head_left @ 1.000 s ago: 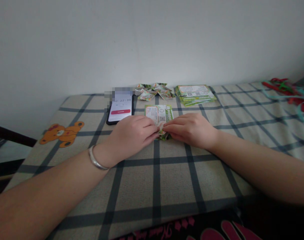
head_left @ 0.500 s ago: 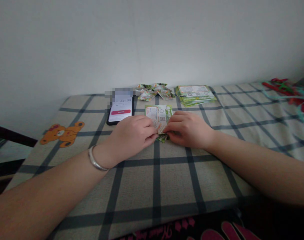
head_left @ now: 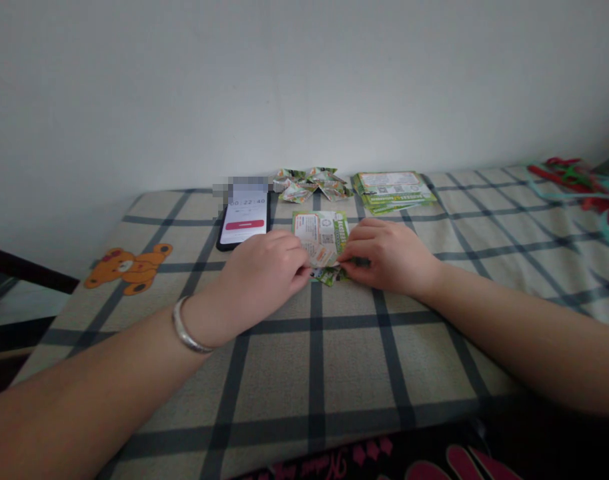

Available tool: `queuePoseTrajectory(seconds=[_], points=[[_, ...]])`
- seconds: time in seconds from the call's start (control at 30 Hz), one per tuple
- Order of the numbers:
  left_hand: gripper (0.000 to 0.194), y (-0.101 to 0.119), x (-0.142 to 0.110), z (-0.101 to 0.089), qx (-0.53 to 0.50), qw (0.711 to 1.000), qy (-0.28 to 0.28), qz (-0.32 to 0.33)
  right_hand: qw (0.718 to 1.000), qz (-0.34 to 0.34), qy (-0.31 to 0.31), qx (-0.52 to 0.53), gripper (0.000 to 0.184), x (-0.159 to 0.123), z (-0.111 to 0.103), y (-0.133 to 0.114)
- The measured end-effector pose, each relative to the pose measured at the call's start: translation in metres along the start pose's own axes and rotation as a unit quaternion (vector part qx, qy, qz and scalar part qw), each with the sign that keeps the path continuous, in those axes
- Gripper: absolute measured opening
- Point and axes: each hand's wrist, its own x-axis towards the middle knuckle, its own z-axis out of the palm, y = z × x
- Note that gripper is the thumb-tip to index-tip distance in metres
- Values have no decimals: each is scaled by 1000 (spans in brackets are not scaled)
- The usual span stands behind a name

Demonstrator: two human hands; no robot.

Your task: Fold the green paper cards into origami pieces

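Note:
A printed green and white paper leaflet [head_left: 320,230] lies on the checked tablecloth, its near edge creased and folded in at the corners. My left hand [head_left: 271,273], with a silver bangle at the wrist, pinches the leaflet's near left edge. Opposite it, my right hand [head_left: 384,257] pinches the near right edge between thumb and fingertips. Between the hands, a folded flap with a dark green underside pokes out toward me. Behind the leaflet sits a cluster of folded paper pieces [head_left: 314,185], and to their right a stack of flat leaflets [head_left: 394,189].
A phone [head_left: 244,223] showing a running timer lies beyond my left hand. An orange bear figure [head_left: 129,268] is on the cloth at the left. Red and teal ribbons [head_left: 584,187] lie at the far right. A wall closes off the table's back edge.
My right hand has shifted slightly right along the leaflet's near edge, and my left hand slightly left. More of the folded flap shows between them. The phone's timer advanced one second.

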Motion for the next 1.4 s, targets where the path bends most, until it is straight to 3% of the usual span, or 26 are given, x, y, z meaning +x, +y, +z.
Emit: queuePoseTrajectory(seconds=[0.4,0.53,0.8,1.13,1.4], points=[[16,2,0,-3,42,999,-9,-19,997,73,-12,38,15,5,3,-4],[16,1,-1,-3,28,999,-11,-22,996,61,-5,67,13,4,5,-1],[17,2,-1,-4,43,999,1,-5,997,-31,11,68,20,2,10,2],[17,3,0,-4,43,999,-1,2,998,-14,-10,65,18,10,10,-4],[17,1,0,-3,-1,999,-19,-28,984,-5,-5,181,16,10,14,8]])
